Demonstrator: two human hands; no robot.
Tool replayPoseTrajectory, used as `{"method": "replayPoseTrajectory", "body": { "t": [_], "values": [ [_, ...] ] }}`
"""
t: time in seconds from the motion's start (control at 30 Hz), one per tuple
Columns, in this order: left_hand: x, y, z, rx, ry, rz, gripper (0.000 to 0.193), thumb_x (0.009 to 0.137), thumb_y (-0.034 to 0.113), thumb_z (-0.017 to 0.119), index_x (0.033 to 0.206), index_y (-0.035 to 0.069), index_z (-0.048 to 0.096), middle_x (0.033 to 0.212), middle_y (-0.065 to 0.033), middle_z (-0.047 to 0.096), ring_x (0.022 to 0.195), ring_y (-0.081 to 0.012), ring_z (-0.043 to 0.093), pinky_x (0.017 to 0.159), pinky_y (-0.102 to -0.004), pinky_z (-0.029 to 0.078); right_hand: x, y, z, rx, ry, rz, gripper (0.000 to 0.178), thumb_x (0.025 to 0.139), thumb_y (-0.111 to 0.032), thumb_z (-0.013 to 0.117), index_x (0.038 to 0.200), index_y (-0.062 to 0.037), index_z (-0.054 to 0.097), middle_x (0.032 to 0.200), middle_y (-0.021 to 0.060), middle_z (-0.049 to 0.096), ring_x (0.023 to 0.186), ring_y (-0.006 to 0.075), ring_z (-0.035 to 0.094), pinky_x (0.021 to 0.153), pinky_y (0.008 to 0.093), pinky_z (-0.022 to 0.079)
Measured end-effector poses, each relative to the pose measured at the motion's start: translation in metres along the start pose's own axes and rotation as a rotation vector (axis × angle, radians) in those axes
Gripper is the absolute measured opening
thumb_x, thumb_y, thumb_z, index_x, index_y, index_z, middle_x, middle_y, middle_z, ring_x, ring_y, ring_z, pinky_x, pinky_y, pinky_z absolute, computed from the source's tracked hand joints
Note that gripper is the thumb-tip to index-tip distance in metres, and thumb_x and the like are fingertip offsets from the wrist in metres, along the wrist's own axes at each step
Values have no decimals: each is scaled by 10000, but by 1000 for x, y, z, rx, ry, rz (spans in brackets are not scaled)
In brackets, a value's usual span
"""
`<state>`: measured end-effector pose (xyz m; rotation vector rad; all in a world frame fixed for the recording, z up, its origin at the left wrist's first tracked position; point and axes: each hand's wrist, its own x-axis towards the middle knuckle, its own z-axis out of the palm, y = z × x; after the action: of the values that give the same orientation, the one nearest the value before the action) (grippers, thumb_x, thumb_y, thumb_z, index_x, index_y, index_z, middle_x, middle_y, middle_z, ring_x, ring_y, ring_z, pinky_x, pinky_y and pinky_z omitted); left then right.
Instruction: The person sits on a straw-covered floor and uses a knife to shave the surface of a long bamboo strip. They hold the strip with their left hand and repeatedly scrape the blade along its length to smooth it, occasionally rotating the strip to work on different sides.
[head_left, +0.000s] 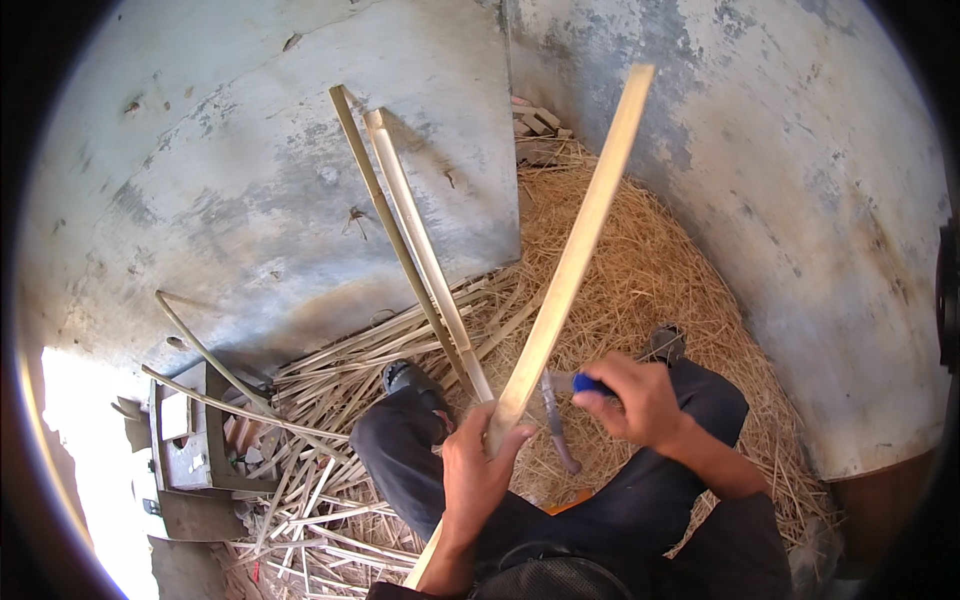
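Observation:
My left hand grips a long pale strip of split bamboo or wood near its lower part, fingers wrapped round it. The strip rises at a slant to the upper right, and its lower end runs down under my left forearm. In my right hand is a small blue object, perhaps a handle; the fingers hide most of it. Between my hands, lower down, a narrow grey tool with a brownish curved end stands tilted; its upper part is hidden behind the strip.
Two long bamboo lengths lean on the stained wall ahead. Loose strips lie piled to the left beside a grey box. Curly shavings cover the floor up to the right wall. Bricks sit in the far corner.

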<state>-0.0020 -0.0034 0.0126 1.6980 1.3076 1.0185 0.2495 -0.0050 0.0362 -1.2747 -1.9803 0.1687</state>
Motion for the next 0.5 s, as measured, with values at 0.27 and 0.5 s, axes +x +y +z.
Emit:
{"method": "replayPoseTrajectory", "body": {
  "t": [0.27, 0.5],
  "values": [
    [9, 29, 14, -22, 3, 66, 423, 909, 190, 897, 1201, -44, 701, 843, -100, 738, 735, -98, 617, 681, -287, 511, -15, -8, 13, -3, 109, -99, 308, 953, -309, 834, 1120, -61, 756, 787, 60, 647, 614, 229, 673, 532, 365, 521],
    [7, 34, 17, 9, 30, 69, 408, 943, 225, 874, 1208, -37, 708, 817, -105, 718, 704, -102, 602, 654, -288, 494, -12, -11, 15, -68, 125, -146, 307, 952, -317, 832, 1118, -68, 758, 745, 43, 625, 592, 206, 656, 512, 354, 502]
  ]
}}
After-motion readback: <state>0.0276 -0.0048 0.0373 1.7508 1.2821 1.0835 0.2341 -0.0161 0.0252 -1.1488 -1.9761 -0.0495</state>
